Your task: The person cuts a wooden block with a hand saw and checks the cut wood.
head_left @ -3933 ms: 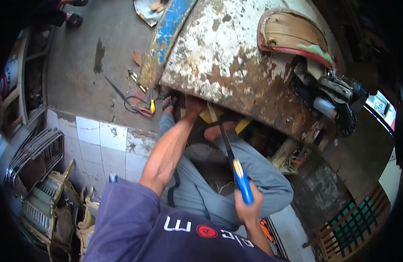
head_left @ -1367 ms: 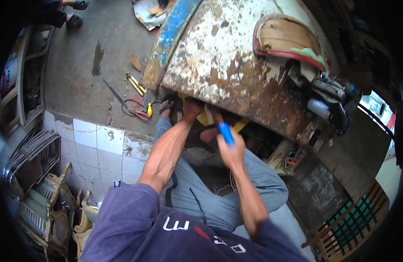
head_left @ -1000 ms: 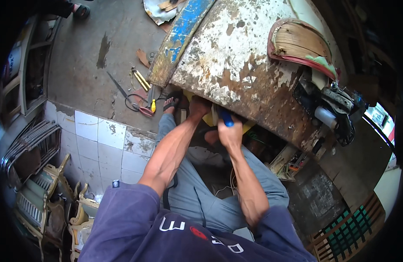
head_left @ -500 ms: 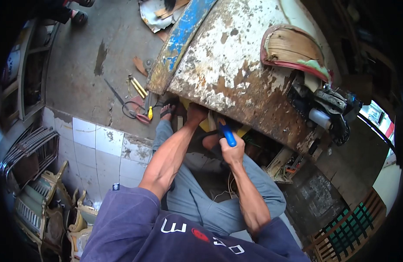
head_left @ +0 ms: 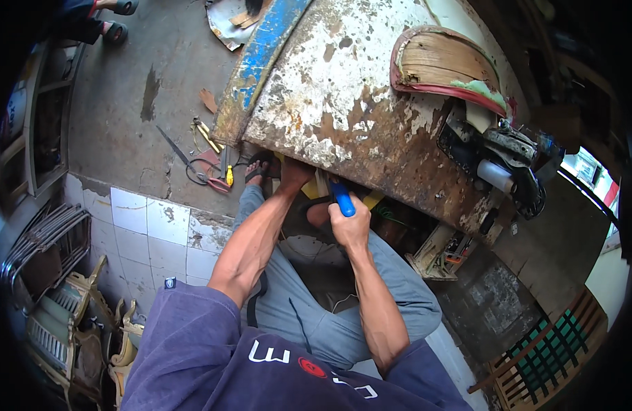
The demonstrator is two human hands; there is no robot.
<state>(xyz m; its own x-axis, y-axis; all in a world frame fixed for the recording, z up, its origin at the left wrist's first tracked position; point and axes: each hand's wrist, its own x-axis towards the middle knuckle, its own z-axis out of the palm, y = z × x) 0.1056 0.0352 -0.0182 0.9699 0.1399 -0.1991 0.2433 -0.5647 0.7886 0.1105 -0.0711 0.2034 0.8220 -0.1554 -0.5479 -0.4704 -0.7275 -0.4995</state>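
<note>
My right hand (head_left: 350, 222) is wrapped round the blue handle (head_left: 343, 198) of a tool. The tool's working end is out of sight under the edge of a worn workbench (head_left: 343, 123), so its kind does not show. To the left of it, my left hand (head_left: 297, 174) reaches beneath the same edge, with its fingers hidden. A pale strip, apparently wood (head_left: 321, 183), shows between the two hands. Below the edge, part of a yellow piece (head_left: 373, 198) can be seen beside my right hand.
A sewing machine (head_left: 501, 161) stands at the bench's right, beside a curved wooden panel (head_left: 449, 61) with reddish padding. On the floor to the left lie scissors (head_left: 205, 178), a yellow-handled screwdriver (head_left: 229, 175) and a long blade (head_left: 171, 144). Chair frames (head_left: 62, 322) crowd the lower left.
The whole view has shifted slightly. The blue handle has slid a little farther in under the bench edge with my right hand. My left hand stays in about the same place.
</note>
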